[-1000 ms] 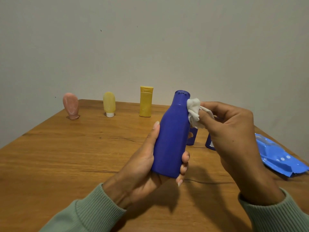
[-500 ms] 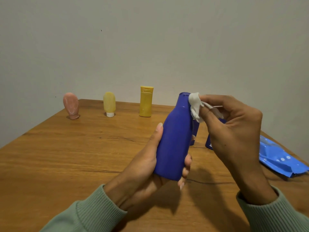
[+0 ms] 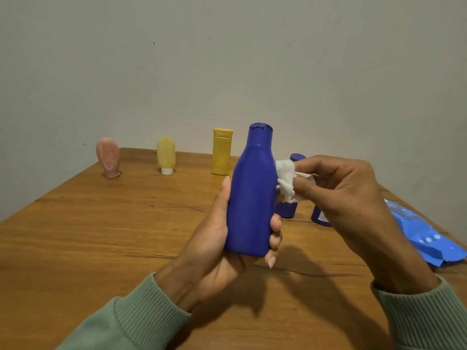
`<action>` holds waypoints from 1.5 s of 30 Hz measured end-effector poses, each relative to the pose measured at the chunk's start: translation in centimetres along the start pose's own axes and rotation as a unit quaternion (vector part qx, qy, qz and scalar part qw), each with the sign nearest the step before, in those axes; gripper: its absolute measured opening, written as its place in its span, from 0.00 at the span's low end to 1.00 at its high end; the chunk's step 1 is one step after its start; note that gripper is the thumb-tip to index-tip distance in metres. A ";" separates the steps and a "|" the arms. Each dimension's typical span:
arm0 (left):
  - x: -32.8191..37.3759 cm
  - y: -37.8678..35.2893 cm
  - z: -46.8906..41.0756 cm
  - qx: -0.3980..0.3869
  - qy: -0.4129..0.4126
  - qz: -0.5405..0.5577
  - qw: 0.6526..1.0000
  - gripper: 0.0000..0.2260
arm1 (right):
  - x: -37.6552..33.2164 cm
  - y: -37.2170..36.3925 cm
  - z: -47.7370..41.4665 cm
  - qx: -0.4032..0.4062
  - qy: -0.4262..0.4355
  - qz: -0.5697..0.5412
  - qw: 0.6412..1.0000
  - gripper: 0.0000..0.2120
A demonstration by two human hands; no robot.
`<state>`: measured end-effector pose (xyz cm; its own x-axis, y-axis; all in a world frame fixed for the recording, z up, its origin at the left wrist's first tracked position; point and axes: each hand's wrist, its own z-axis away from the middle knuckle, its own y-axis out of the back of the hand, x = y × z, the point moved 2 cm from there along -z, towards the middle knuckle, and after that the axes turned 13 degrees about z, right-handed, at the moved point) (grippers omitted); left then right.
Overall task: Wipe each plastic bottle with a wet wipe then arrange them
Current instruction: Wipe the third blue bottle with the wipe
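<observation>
The person was in the middle of the wiping step. The left hand [image 3: 214,238] was wrapped round the lower half of the blue bottle [image 3: 252,198], thumb up one side and fingers curled behind, holding it upright and clear of the table [image 3: 101,236]. The right hand [image 3: 341,193] pinched a bunched wet wipe [image 3: 285,180] in its fingertips and pressed it against the bottle's right shoulder, just under the neck. I judged this bottle only partly done. The next move would call for drawing the wipe down the body and turning the bottle in the left palm so the far side got its share, then setting it down with the others. To the left of the blue bottle and farther back, a yellow bottle [image 3: 222,152], a pale yellow tube [image 3: 166,155] on its cap and a pink bottle [image 3: 108,157] stood in a spaced row near the table's far edge, likely the arranged lot. Just behind the blue bottle on its right stood a small blue bottle [image 3: 286,210] and a second blue bottle [image 3: 319,218], mostly hidden by the right hand and probably waiting their turn. Farther right lay a crinkled blue pack of wipes [image 3: 424,236]. The table was warm brown wood with dark grain lines, and behind it rose a plain pale wall [image 3: 227,59].
</observation>
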<state>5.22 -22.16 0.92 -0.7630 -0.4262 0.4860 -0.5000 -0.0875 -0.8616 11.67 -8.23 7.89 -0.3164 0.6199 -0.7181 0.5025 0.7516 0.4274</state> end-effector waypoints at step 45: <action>1.2 0.8 -0.3 0.200 -0.105 0.120 0.967 0.22 | -2.4 -0.3 1.3 -0.166 0.088 0.217 0.958 0.08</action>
<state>3.76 -22.44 0.82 -0.7164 -0.6472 0.2605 -0.0888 -0.2858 -0.9542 13.30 -10.27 8.76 -0.2806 0.8965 -0.3428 0.3421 0.4271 0.8370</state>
